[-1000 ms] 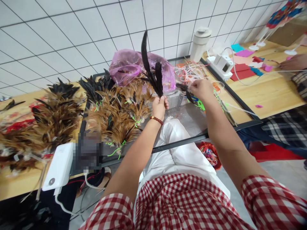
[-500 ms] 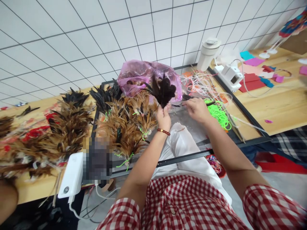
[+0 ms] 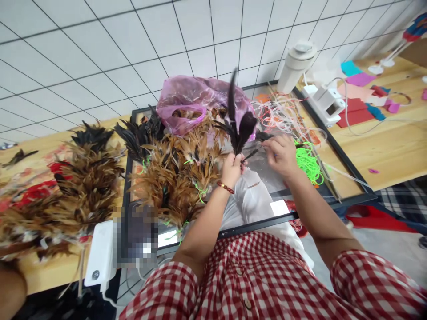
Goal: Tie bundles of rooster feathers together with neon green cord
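My left hand (image 3: 232,169), with a beaded bracelet at the wrist, is closed round the base of a bunch of black feathers (image 3: 242,131). One long feather stands up above the rest. To its right, my right hand (image 3: 280,153) has its fingers pressed together at a dark feather tip; what they pinch is too small to make out. Loose dark feathers lie just behind that hand. Bundles of brown feathers (image 3: 176,173) tied with green string cover the left part of the glass panel, with black feathers (image 3: 142,133) behind them.
A pink plastic bag (image 3: 187,95) sits at the back. Green string (image 3: 308,164) and white strands (image 3: 280,113) lie right, near a white bottle (image 3: 296,66) and a white power strip (image 3: 322,106). More feathers (image 3: 90,186) and a white power bank (image 3: 101,253) are left.
The bunch in my left hand has shifted slightly right, and a long feather now stands up from it. My right hand has moved slightly right. The view has shifted.
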`<state>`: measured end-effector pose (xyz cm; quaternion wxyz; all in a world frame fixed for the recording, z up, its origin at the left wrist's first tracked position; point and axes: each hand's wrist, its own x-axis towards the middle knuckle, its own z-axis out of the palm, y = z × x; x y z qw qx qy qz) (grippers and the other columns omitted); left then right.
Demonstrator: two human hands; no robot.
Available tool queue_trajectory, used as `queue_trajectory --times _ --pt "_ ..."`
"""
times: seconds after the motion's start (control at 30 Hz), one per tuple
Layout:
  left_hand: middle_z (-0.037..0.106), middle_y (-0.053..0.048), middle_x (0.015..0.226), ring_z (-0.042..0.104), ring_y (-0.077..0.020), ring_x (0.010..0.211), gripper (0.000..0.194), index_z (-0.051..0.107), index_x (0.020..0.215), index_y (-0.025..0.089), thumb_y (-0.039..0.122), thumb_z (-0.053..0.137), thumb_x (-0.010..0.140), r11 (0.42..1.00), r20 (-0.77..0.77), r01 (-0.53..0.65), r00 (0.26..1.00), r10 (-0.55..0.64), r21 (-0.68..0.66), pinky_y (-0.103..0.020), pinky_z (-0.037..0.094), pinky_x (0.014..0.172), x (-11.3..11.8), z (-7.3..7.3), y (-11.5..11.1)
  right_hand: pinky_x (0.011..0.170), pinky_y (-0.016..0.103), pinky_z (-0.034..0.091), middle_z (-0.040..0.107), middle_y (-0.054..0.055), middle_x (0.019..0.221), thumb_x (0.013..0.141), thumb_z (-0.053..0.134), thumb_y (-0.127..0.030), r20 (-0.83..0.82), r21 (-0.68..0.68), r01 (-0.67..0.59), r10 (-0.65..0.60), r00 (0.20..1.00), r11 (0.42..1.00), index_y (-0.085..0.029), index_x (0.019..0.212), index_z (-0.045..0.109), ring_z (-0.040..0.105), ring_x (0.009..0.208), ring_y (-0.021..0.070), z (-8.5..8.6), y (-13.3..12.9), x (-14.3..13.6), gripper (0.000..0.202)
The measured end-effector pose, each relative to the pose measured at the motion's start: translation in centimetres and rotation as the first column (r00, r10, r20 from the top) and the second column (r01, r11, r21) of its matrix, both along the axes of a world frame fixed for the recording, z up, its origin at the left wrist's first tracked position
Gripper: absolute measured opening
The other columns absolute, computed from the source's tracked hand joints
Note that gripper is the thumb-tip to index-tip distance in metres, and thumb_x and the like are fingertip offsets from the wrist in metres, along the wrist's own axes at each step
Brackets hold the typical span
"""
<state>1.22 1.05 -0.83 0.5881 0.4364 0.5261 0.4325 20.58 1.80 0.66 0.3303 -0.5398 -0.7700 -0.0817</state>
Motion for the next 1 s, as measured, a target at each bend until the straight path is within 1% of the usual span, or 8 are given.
queue_trajectory --times 0.27,0.4,0.5,0.6,0.7,0.77,0.87,1.0 --pt "0.066 -0.005 0.081 0.065 -0.0208 0.086 0.014 0.061 0.083 0.021 0.009 0.058 0.091 0.859 -0.489 0.382 0.852 -0.186 0.34 -0.033 0.051 0.085 -0.3 -0.7 -0.6 0.087 0.045 0.046 0.072 0.011 0.09 0.089 0.055 -0.033 0.03 -0.049 0.041 -0.039 0.999 0.998 -0.022 0.089 0.07 0.061 0.092 0.0275 -1.0 0.6 0.6 0.018" --pt "0.054 0.001 0.068 0.052 -0.0132 0.061 0.022 0.054 0.079 0.021 0.029 0.056 0.099 0.971 -0.004 0.172 0.985 -0.174 0.167 -0.027 0.048 0.063 0.5 -0.5 -0.5 0.091 0.047 0.049 0.072 0.015 0.101 0.097 0.05 -0.041 -0.17 -0.12 0.159 -0.178 0.969 0.98 -0.021 0.096 0.072 0.063 0.098 0.029 0.3 0.7 0.4 0.029" --pt "0.047 0.004 0.065 0.045 -0.0085 0.054 0.029 0.051 0.083 0.021 0.042 0.058 0.101 0.999 0.407 -0.006 0.913 0.022 -0.041 -0.021 0.042 0.052 0.8 0.4 0.2 0.088 0.044 0.051 0.071 0.013 0.103 0.097 0.055 -0.055 -0.353 -0.244 -0.007 -0.082 0.932 0.97 -0.023 0.094 0.074 0.064 0.097 0.0276 1.4 0.2 0.8 0.038" --pt "0.041 0.006 0.063 0.039 -0.0057 0.051 0.031 0.047 0.081 0.021 0.04 0.062 0.1 0.979 0.509 -0.138 0.838 0.197 -0.151 -0.018 0.034 0.049 0.7 1.4 0.9 0.074 0.035 0.049 0.07 0.006 0.082 0.084 0.072 -0.066 -0.457 -0.474 -0.503 0.286 0.842 0.723 -0.023 0.081 0.075 0.063 0.078 0.0214 1.8 -0.4 0.9 0.043" --pt "0.039 0.007 0.063 0.036 -0.0043 0.05 0.029 0.045 0.08 0.021 0.033 0.056 0.104 0.953 0.538 -0.226 0.788 0.299 -0.199 -0.017 0.031 0.048 0.6 1.9 1.2 0.067 0.03 0.042 0.067 0.003 0.073 0.08 0.078 -0.065 -0.418 -0.611 -0.656 0.524 0.743 0.443 -0.021 0.077 0.076 0.058 0.067 0.0169 1.1 -0.9 -0.5 0.044" --pt "0.039 0.007 0.063 0.036 -0.0037 0.049 0.028 0.045 0.08 0.02 0.029 0.051 0.105 0.948 0.55 -0.254 0.773 0.318 -0.191 -0.017 0.03 0.048 0.6 1.7 1.2 0.069 0.03 0.039 0.068 0.004 0.074 0.087 0.074 -0.058 -0.258 -0.641 -0.565 0.547 0.796 0.519 -0.02 0.078 0.075 0.059 0.069 0.0176 0.3 -0.8 -2.2 0.039" --pt "0.041 0.007 0.062 0.037 -0.0038 0.048 0.026 0.046 0.081 0.02 0.029 0.052 0.105 0.941 0.543 -0.309 0.772 0.332 -0.137 -0.017 0.028 0.046 0.8 1.1 1.2 0.08 0.034 0.04 0.074 0.011 0.093 0.097 0.063 -0.043 0.009 -0.554 -0.28 0.341 0.94 0.784 -0.018 0.098 0.076 0.064 0.088 0.0243 -0.6 -0.2 -4.4 0.028" --pt "0.042 0.008 0.062 0.037 -0.0038 0.048 0.029 0.045 0.082 0.021 0.037 0.057 0.102 0.899 0.494 -0.423 0.762 0.418 -0.109 -0.018 0.028 0.046 0.7 0.5 1.6 0.09 0.043 0.042 0.07 0.02 0.128 0.1 0.055 -0.031 0.15 -0.436 0.028 0.042 0.988 0.9 -0.014 0.13 0.069 0.061 0.113 0.033 -0.4 0.3 -5.0 0.037"
